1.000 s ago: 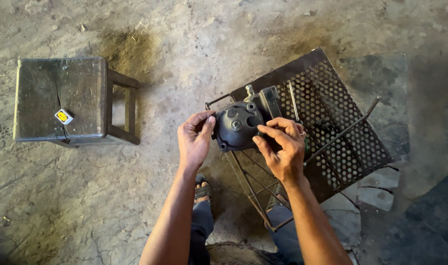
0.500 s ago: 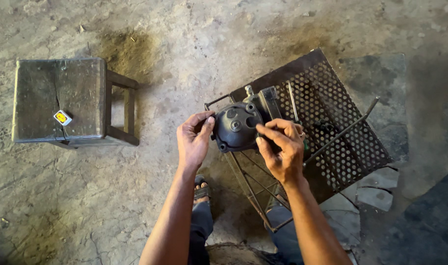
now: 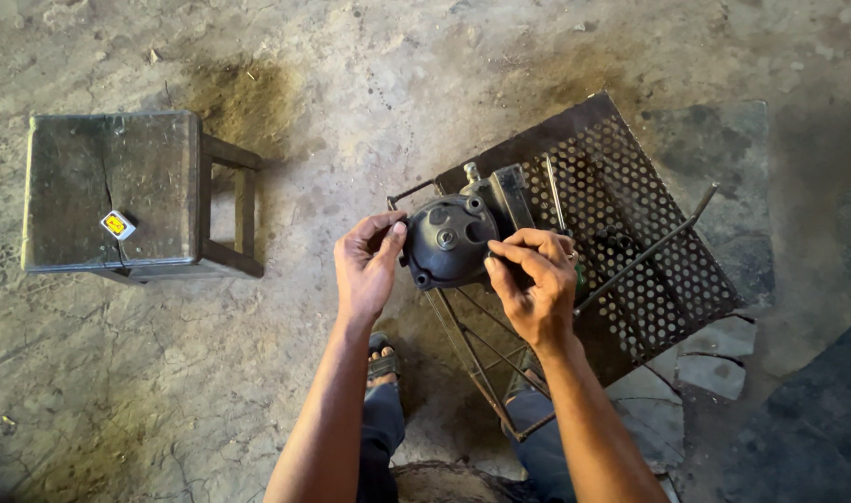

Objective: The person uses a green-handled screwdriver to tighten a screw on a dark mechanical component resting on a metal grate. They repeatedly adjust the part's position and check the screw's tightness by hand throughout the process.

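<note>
Stool (image 3: 108, 191) stands far left on the cracked concrete floor (image 3: 351, 84), a small yellow tag (image 3: 117, 224) on its top, well apart from you. Your left hand (image 3: 367, 270) cups the round housing's (image 3: 449, 240) left edge, fingers curled against it. Your right hand (image 3: 535, 284) pinches its right rim. The housing sits at the mesh stand's (image 3: 630, 242) near corner. A rod (image 3: 644, 251) crosses the mesh; open floor lies all around.

Just the one head cam here, looking pretty much straight down from standing height at the concrete floor (image 3: 556, 56), close enough that both forearms fill the bottom edge.
</note>
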